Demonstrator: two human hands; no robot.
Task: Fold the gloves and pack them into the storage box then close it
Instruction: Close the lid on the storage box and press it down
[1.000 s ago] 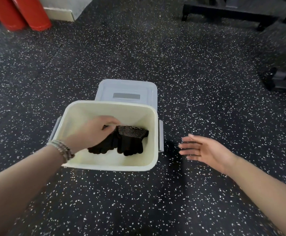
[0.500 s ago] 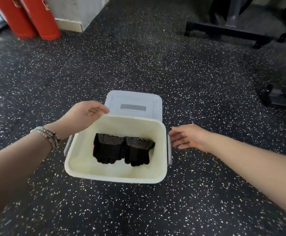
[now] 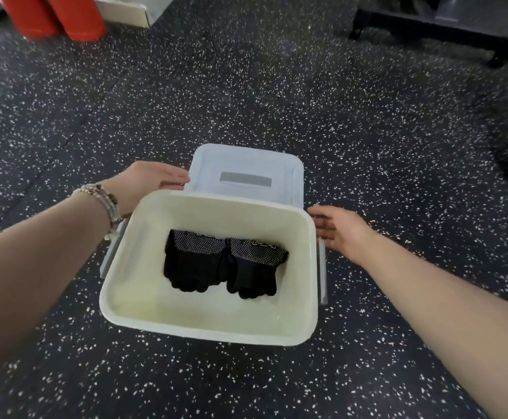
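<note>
Black gloves [image 3: 225, 264] lie side by side on the bottom of the cream plastic storage box [image 3: 207, 326], folded into two compact bundles. Their dotted mesh cuffs face the far wall and their fingers point toward the near wall. The left bundle touches the right one along the middle. The box stands open on the floor [image 3: 246, 86], which is dark rubber flecked with white. A grey latch [image 3: 322, 270] hangs flat against the right outer wall of the box, and another [image 3: 109, 255] sits on the left wall.

Just beyond the far rim of the box, the pale blue-grey lid [image 3: 286, 173] lies flat on the floor with a grey rectangular panel [image 3: 245, 179] in its middle. Its near edge is hidden behind the box.

The left hand [image 3: 146, 179] reaches past the far left corner of the box, fingers stretched out and loosely together. Their tips are at the left edge of the lid, but whether they touch it cannot be told. It grips nothing. Beaded bracelets [image 3: 106, 199] circle that wrist, just beside the box's left rim.

The right hand [image 3: 342, 229] is spread flat with straight fingers, palm turned toward the box, fingertips just beside the far right corner of the rim. It holds nothing.

Far left stand two red cylinders [image 3: 62, 16]. A dark metal frame [image 3: 428, 25] crosses the far right.
</note>
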